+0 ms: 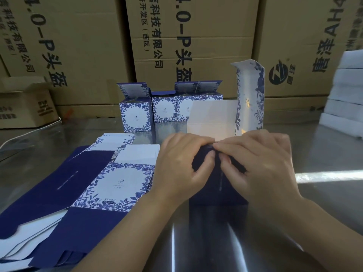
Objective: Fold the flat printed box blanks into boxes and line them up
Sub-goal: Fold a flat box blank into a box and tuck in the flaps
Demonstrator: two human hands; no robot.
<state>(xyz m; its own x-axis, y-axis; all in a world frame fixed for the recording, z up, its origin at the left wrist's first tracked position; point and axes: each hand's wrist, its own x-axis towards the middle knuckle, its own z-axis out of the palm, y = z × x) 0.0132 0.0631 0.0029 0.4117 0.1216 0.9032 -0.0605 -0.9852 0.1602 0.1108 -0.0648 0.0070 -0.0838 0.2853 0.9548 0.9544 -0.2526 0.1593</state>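
Both hands meet at the middle of the table, knuckles up and forearms angled in from the near edge. The left hand [182, 163] and right hand [259, 163] have their fingers curled, and their fingertips pinch the top edge of a half-folded box [213, 118] from either side. Its dark blue wall faces the person, the white inside stands open behind the hands, and one long floral flap rises at the right. Just left lies a fanned stack of flat blanks [98, 183]. Beyond, three folded boxes [135, 116] stand in a row with their lids up on the steel table [324, 193]. Big brown cartons [196, 46] wall off the back.
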